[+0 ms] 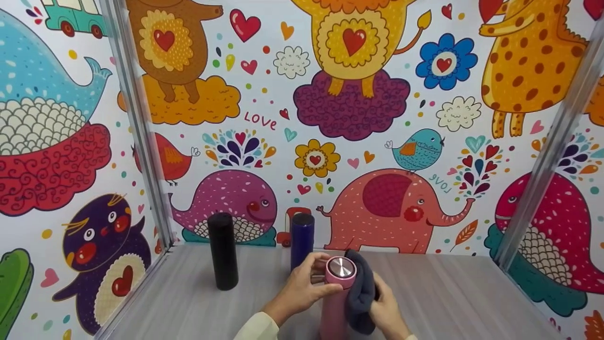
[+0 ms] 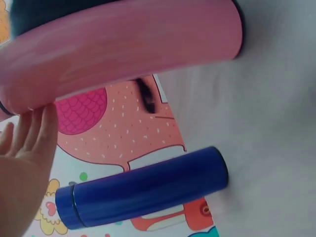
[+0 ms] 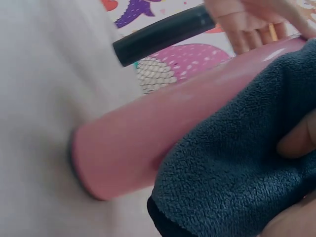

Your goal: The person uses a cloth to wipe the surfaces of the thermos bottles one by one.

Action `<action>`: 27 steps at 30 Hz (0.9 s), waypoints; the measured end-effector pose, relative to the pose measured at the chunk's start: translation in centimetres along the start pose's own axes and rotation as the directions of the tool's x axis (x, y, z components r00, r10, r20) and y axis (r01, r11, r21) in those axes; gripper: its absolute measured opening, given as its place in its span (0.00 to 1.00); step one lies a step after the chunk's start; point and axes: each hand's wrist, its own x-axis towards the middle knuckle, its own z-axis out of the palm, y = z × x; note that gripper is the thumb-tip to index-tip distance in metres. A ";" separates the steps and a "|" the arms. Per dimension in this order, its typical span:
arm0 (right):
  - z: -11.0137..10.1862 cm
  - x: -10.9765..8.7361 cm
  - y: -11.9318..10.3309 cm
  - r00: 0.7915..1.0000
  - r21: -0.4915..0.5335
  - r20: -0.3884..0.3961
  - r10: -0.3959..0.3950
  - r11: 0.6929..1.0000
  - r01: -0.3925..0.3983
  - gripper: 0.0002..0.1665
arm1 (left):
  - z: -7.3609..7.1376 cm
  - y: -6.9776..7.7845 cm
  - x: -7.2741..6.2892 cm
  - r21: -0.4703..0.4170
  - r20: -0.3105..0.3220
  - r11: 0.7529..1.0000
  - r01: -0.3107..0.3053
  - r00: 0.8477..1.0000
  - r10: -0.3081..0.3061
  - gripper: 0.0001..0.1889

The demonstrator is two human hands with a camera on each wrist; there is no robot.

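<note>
A pink bottle (image 1: 333,309) with a shiny silver-topped lid (image 1: 341,267) stands upright on the table in front of me. My left hand (image 1: 299,289) grips it just under the lid from the left, thumb on the near side and fingertips on the far side. In my right hand (image 1: 389,309) is a dark grey-blue cloth (image 3: 237,133), bunched up and pressed along the bottle's right side. The right wrist view shows the cloth's fluffy texture and the bottle's base on the table. Part of the right hand's fingers is hidden behind the cloth.
A dark blue bottle (image 1: 302,241) stands behind my left hand, and a black bottle (image 1: 223,255) stands farther left on the grey wood-grain table (image 1: 448,297). Walls with cartoon animals (image 1: 377,208) enclose the back and sides, with metal posts (image 1: 542,174) at the corners.
</note>
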 end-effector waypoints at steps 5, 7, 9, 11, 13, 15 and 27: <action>-0.3 1.4 -2.1 0.999 0.017 -0.018 -0.047 0.999 0.047 0.29 | -0.3 0.4 -0.1 -0.009 0.062 1.000 -0.017 0.998 0.017 0.29; -0.4 1.7 -2.7 0.998 0.015 -0.016 -0.053 0.998 0.054 0.30 | -0.2 0.6 -0.3 0.016 0.080 1.000 -0.021 0.997 0.019 0.29; -0.4 1.8 -3.1 0.998 0.010 -0.019 -0.053 0.999 0.053 0.29 | 0.0 0.7 -0.4 0.068 0.078 0.997 -0.029 0.997 0.024 0.30; -0.3 1.9 -3.3 0.998 0.008 -0.015 -0.061 0.998 0.061 0.29 | 0.3 0.9 -0.5 0.116 0.060 0.993 -0.032 0.998 0.025 0.32; -0.2 1.9 -3.2 0.997 0.017 -0.011 -0.070 0.997 0.071 0.29 | 0.6 1.0 -0.5 0.158 0.028 0.986 -0.042 0.999 0.038 0.35; 0.0 1.9 -3.1 0.997 0.033 -0.007 -0.080 0.996 0.080 0.30 | 0.8 1.1 -0.5 0.189 -0.005 0.981 -0.051 0.999 0.053 0.37; 0.6 0.6 -0.2 0.999 0.091 0.018 -0.047 0.995 0.045 0.29 | 0.7 0.7 -0.6 0.310 -0.101 0.948 -0.068 0.989 0.104 0.40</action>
